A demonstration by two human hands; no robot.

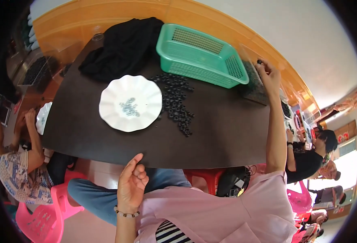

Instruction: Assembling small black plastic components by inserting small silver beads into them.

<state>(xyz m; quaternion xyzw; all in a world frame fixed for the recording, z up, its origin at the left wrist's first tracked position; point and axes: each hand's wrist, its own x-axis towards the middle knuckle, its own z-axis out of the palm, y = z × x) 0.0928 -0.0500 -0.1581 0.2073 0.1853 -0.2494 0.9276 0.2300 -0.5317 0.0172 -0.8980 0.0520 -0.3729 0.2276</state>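
Note:
My right hand (269, 77) is stretched out to the far right, thumb and fingers pinched on a small black round piece (259, 61). Below that hand stands a clear box (254, 96) with a dark mass of small pieces inside. My left hand (134, 182) is near the table's front edge, palm turned up, index finger extended and the other fingers loosely curled, with nothing in it. Beyond it lies a white scalloped plate (146, 117) with small bluish-grey bits at its middle. A loose spread of black ring-like pieces (176, 99) lies right beside the plate.
A green plastic basket (198, 72) stands at the back of the dark table (223, 133). Black cloth (123, 44) is heaped at the back left. Another person (20, 170) sits at the left near a pink chair (44, 220); more people (308, 162) work at the right.

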